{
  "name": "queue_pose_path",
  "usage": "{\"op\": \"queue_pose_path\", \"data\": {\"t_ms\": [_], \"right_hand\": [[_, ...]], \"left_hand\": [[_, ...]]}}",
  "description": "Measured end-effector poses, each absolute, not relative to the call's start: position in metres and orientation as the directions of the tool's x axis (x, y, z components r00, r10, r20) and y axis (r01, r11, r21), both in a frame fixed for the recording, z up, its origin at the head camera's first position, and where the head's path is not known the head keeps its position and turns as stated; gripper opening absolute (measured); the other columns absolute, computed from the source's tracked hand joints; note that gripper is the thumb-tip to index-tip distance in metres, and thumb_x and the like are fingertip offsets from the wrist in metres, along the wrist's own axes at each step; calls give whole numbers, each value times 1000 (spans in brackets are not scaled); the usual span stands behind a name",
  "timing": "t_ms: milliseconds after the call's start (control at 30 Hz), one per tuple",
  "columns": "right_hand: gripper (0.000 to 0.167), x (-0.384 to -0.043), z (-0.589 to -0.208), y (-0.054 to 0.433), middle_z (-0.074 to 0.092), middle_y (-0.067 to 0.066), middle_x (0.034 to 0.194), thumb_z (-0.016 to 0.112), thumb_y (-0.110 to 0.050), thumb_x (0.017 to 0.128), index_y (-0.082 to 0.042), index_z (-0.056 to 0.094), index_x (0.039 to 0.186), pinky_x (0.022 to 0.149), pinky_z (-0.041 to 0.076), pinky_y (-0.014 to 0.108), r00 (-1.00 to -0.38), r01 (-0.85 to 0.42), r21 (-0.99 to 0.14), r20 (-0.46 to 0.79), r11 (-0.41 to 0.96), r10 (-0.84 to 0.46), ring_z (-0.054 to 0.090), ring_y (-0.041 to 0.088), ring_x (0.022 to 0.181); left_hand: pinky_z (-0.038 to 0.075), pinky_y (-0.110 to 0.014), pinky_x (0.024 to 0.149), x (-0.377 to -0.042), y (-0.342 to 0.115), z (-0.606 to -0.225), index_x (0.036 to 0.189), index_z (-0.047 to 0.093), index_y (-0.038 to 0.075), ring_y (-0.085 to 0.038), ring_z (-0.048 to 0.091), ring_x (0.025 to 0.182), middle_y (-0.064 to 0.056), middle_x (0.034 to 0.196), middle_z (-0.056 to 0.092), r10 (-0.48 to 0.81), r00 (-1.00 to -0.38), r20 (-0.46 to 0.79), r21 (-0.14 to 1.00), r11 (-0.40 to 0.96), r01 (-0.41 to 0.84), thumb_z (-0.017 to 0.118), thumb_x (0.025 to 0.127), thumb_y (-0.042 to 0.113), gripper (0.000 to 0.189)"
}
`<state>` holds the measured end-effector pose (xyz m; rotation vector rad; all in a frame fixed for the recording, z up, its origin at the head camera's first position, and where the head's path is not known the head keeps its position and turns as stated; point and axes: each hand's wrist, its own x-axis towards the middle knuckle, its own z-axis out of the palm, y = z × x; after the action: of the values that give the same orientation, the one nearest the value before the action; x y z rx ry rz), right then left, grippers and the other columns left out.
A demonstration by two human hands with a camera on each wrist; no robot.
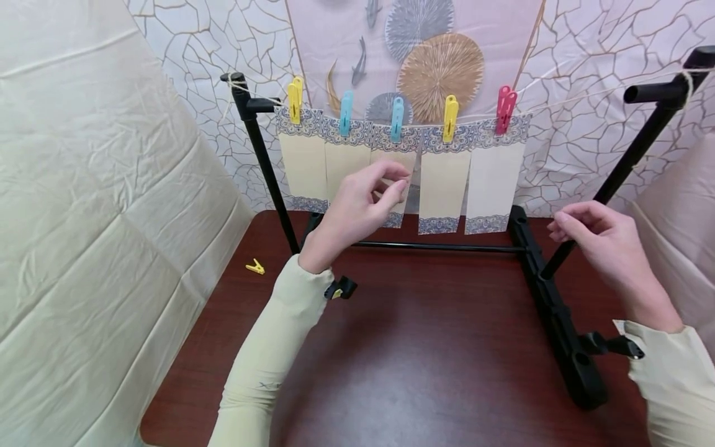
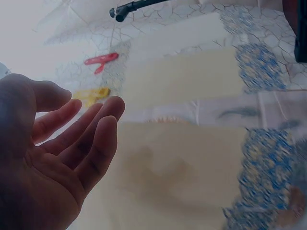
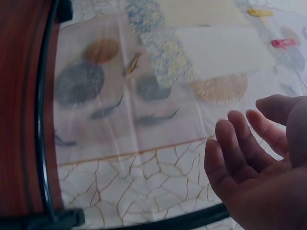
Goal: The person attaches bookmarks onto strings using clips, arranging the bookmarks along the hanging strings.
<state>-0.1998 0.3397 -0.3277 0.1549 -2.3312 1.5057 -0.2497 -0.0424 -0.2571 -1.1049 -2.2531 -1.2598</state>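
My left hand [image 1: 363, 202] is held in front of the middle of a row of paper cards, its fingers loosely bent and nothing in them. Behind it, a cream card [image 1: 393, 155] with patterned blue borders is partly hidden. On the right, my right hand [image 1: 609, 245] hovers beside the rack's post, empty and relaxed. Each card hangs from a thin string [image 1: 583, 98] by a plastic clothespin: two yellow, two blue and a red clothespin [image 1: 505, 110]. The rightmost card [image 1: 494, 186] looks whiter than the others. In the left wrist view, cream paper [image 2: 177, 167] fills the area beyond my fingers.
A black rack [image 1: 620, 164] carries the string between its two posts. One loose yellow clothespin [image 1: 255, 267] lies on the dark red-brown table [image 1: 436, 347] at the left. Behind the rack hangs a printed cloth [image 1: 341, 37] with fish and round leaf shapes.
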Motion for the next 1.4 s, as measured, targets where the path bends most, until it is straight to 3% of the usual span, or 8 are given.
{"op": "queue_pose_path", "data": {"t_ms": [267,567,800,1000,1200,1300,1400], "right_hand": [[14,-186,-339,359,73,-15,78,66,-17,94,-6,65,103,64,50,10,-948,-223,-827,307,516,84,68,-1,66],[23,-171,-358,388,67,-30,77,65,-24,95,-6,61,109,62,46,7,-963,-115,-776,241,620,123,65,-6,66],[14,-161,-367,412,60,-35,84,62,-18,97,-12,60,109,60,46,8,-967,-132,-729,242,672,73,63,-9,67],[19,-157,-376,426,62,-34,83,61,-9,95,-27,60,103,56,48,11,-970,-159,-753,239,639,39,62,-9,66],[23,-157,-386,442,58,-37,82,64,-12,94,-33,57,99,53,47,14,-979,-116,-722,201,682,46,58,-10,65],[16,-157,-391,451,56,-36,80,65,-17,94,-29,57,99,52,48,16,-981,-92,-687,185,721,52,56,-10,64],[15,-157,-397,459,54,-35,78,66,-19,93,-12,59,104,51,49,18,-985,-76,-627,169,775,40,55,-11,63]], "left_hand": [[57,-31,73,-249,-66,-278,117,63,3,-17,71,83,-13,103,71,446,-701,556,622,336,707,55,100,19,24],[57,-28,74,-246,-98,-305,120,62,5,-19,73,85,-11,107,71,427,-768,476,661,403,633,55,101,22,26],[58,-32,79,-246,-131,-322,120,61,8,-17,74,86,-6,103,72,372,-835,405,685,481,547,55,101,24,26],[57,-32,70,-248,-158,-340,117,63,17,-14,73,84,-9,103,73,328,-882,339,713,522,468,55,101,30,22],[56,-30,59,-254,-190,-359,113,64,14,-25,74,83,-12,98,74,262,-921,289,771,507,386,56,100,33,24],[56,-30,57,-258,-204,-365,112,64,13,-31,73,83,-12,97,74,236,-932,275,772,523,360,56,100,34,26],[55,-31,55,-262,-217,-370,113,64,10,-29,73,78,-12,96,74,209,-941,265,755,562,338,55,100,35,30]]}}
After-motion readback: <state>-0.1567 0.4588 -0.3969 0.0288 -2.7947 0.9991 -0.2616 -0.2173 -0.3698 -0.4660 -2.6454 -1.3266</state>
